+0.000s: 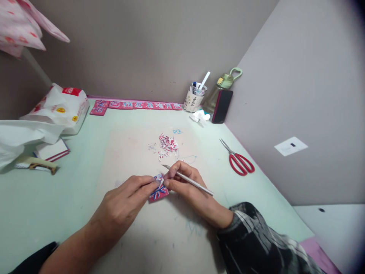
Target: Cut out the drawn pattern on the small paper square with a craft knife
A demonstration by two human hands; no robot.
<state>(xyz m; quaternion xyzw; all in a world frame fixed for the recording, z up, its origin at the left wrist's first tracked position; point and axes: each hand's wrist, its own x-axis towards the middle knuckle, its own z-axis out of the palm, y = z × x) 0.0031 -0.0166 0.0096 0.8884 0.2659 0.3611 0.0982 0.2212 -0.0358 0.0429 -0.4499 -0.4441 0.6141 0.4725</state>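
One small pink tile sits near the shavings on the table, pinched by my left hand while my right hand grasps a craft knife; I judge it light, stiffish, best taken by its side edges.

Red-handled scissors lie on the right of the pale green tabletop. Farther back, 1 dark phone stands tilted before a green water bottle, near crumpled white tissue and a clear-rimmed pen cup. A tissue pack sits at left; 1 white wall plate marks the right-hand wall.
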